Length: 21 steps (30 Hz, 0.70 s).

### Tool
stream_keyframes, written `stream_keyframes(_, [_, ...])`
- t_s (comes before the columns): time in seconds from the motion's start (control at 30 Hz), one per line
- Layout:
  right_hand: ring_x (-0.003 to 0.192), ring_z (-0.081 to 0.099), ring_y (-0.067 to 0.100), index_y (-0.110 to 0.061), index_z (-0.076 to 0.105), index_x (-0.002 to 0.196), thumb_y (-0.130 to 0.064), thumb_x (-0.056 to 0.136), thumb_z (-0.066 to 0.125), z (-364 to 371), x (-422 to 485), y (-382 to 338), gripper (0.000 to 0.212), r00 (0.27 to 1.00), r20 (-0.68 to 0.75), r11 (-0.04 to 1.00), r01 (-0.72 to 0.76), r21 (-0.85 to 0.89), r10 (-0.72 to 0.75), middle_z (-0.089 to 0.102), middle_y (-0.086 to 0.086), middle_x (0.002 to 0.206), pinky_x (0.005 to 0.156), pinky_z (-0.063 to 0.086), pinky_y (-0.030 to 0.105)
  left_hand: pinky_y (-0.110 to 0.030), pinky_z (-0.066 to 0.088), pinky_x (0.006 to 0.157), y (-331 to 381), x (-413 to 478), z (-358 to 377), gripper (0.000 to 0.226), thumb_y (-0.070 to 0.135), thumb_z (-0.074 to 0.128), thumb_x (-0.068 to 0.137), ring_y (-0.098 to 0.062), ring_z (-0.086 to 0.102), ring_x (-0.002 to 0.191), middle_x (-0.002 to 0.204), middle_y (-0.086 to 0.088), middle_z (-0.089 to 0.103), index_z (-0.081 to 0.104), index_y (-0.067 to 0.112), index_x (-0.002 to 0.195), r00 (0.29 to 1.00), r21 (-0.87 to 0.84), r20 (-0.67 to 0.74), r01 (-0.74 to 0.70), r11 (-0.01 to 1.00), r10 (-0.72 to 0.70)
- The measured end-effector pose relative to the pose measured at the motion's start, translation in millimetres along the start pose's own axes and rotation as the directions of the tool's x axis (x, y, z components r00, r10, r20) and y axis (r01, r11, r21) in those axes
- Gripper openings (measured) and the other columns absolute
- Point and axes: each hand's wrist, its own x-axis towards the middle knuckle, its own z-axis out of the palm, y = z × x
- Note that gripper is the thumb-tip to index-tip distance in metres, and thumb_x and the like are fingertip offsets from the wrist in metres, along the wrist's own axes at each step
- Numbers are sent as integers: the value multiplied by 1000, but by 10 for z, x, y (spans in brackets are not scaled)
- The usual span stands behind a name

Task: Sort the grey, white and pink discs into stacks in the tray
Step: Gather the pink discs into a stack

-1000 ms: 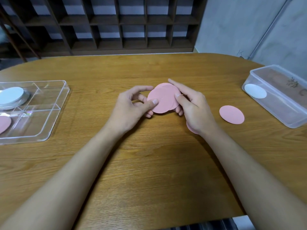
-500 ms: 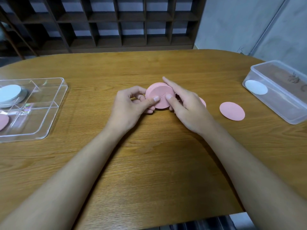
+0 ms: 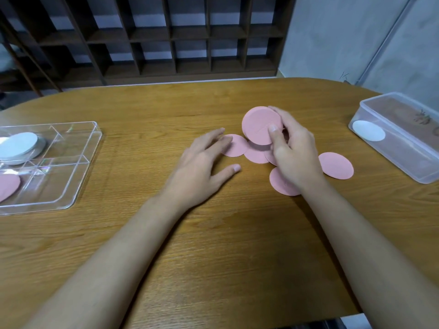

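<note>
Head view: the right hand (image 3: 294, 150) is curled round a small pink stack (image 3: 260, 125). The thumb presses on the near face and the fingers are behind, so the stack is tilted up off the surface (image 3: 213, 245). The left hand (image 3: 202, 162) has its fingers straight and spread, with the fingertips resting on a loose pink disc (image 3: 237, 147) that lies flat.

Three other pink discs lie flat nearby: one below the held stack (image 3: 257, 156), one partly under the right wrist (image 3: 281, 185) and one just right of that hand (image 3: 336, 165).

The clear tray (image 3: 78, 176) sits well apart on the left. It holds a white stack (image 3: 19, 143) in its far compartment and a pink disc (image 3: 8, 186) in a nearer one. A clear box (image 3: 403, 157) on the right holds one white disc (image 3: 368, 130).

The discs look thin, light and probably a little bendy. Lying flat on wood they offer no edge, so sliding one with a fingertip and then pinching its rim seems best. A stack gripped across its faces may fan out or slip.
</note>
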Motion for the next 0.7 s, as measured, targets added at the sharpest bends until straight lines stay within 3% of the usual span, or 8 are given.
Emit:
stream_keyframes(0.07, [123, 54, 5, -20, 56, 145, -14, 106, 47, 5, 1, -8, 41, 1000, -13, 1000, -19, 0, 19, 64, -6, 136, 97, 38, 7, -39, 18, 128, 15, 4, 6, 76, 63, 52, 99, -14, 16, 160, 172, 8, 22, 30, 27, 163, 988, 89, 152, 4, 996, -17])
stream_keyframes(0.13, [123, 55, 8, -20, 56, 145, -13, 105, 47, 11, -9, -18, 41, 999, -7, 999, -32, 7, 32, 65, -5, 135, 100, 41, 15, -40, 15, 129, 24, 6, 4, 77, 65, 46, 100, -14, 13, 160, 172, 9, 22, 27, 27, 164, 976, 141, 215, 7, 990, -37])
stream_keyframes(0.2, [123, 56, 12, -21, 56, 145, -13, 105, 47, 11, -16, -26, 41, 999, -6, 999, -35, 2, 35, 65, -4, 135, 102, 44, 23, -42, 27, 125, 38, 2, -29, 73, 64, 51, 98, -18, 31, 154, 164, 8, 38, 37, 27, 160, 983, 101, 181, 7, 995, -26])
stream_keyframes(0.3, [122, 57, 14, -21, 57, 144, -12, 104, 46, 13, -18, -30, 42, 999, -10, 999, -45, -1, 45, 65, -4, 134, 103, 45, 27, -45, 52, 99, 45, -5, -82, 59, 58, 64, 94, -17, 60, 122, 130, 13, 57, 54, 32, 146, 997, 24, 80, 21, 1000, -22])
stream_keyframes(0.43, [114, 61, 18, -22, 58, 142, -15, 104, 45, 33, -35, -29, 40, 999, 18, 999, -37, 2, 37, 66, -4, 128, 100, 53, 44, -44, 56, 87, 39, 6, -128, 49, 51, 72, 92, -15, 64, 107, 112, 16, 63, 62, 33, 136, 999, 54, 31, 15, 998, -17])
stream_keyframes(0.57, [107, 61, 18, -19, 56, 145, -14, 106, 46, 44, -47, -33, 40, 999, 47, 999, -10, -31, 12, 65, -1, 133, 106, 48, 40, -42, 58, 79, 70, -8, -146, 31, 51, 59, 102, -13, 67, 101, 111, 16, 70, 66, 32, 127, 997, 99, -18, -68, 993, 70])
stream_keyframes(0.63, [117, 61, 23, -20, 55, 146, -15, 106, 46, 51, -55, -40, 41, 998, 64, 999, -10, -39, 13, 64, -2, 136, 107, 47, 40, -43, 59, 76, 85, -21, -163, 26, 46, 49, 109, -17, 70, 102, 113, 14, 73, 65, 31, 123, 991, 123, -59, -110, 986, 118])
stream_keyframes(0.7, [125, 57, 17, -21, 54, 146, -16, 107, 45, 50, -60, -51, 40, 997, 71, 999, -17, -37, 19, 62, -4, 137, 108, 46, 36, -44, 58, 72, 85, -28, -177, 26, 41, 43, 110, -22, 70, 99, 111, 10, 74, 64, 29, 121, 986, 123, -95, -123, 985, 135])
